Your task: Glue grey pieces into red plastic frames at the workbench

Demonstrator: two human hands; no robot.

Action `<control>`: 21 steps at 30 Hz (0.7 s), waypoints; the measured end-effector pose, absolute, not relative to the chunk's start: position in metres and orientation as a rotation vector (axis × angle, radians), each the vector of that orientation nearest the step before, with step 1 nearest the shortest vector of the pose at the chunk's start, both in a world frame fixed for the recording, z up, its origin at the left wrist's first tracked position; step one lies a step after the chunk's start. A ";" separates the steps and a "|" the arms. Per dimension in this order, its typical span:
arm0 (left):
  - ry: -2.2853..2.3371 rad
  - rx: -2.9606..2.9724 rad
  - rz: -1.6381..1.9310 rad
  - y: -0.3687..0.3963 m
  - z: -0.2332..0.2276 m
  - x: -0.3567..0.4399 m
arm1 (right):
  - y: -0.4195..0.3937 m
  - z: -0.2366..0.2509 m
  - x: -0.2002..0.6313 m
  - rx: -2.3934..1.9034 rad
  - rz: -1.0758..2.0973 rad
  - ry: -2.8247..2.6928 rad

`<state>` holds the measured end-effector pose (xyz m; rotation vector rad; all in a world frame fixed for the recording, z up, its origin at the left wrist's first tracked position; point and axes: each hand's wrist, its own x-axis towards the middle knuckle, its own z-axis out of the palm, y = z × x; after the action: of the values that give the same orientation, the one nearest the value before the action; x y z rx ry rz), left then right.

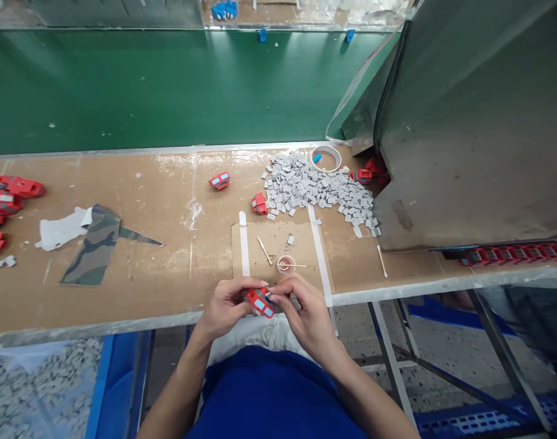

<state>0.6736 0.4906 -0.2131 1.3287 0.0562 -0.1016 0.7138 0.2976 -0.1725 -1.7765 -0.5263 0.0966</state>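
Note:
My left hand [227, 305] is closed around one end of a red toy vehicle part [261, 302] with grey trim and pale windows. My right hand [301, 308] pinches at the part's right side; whatever is between its fingertips is too small to make out. Just beyond my hands stands a small round cup [286, 264] with a cotton swab [299, 266] across it. A white stick [264, 250] and one small grey tile [290, 240] lie near the cup. Farther off spreads a heap of small grey tiles [306, 183], with a red part [259, 203] at its left edge.
A tape roll [326, 158] rests against the heap. Another red part [220, 180] lies mid-table, and several red parts [7, 198] are piled at left near a camouflage cloth [93, 247]. A large metal housing [479, 134] rises at right. Behind runs a green belt [169, 91].

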 end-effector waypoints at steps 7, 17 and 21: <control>0.025 1.454 -0.081 0.492 -0.212 0.674 | 0.294 -0.167 0.716 -1.820 0.197 -0.593; 0.021 1.584 -0.027 0.489 -0.207 0.673 | 0.298 -0.166 0.700 -2.038 0.082 -0.592; -0.003 1.645 0.027 0.487 -0.206 0.671 | 0.300 -0.166 0.697 -2.032 0.076 -0.570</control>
<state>0.6713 0.4872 -0.2056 1.6450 -0.0034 0.0274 0.6972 0.3003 -0.1664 -2.0321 -0.5701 0.0760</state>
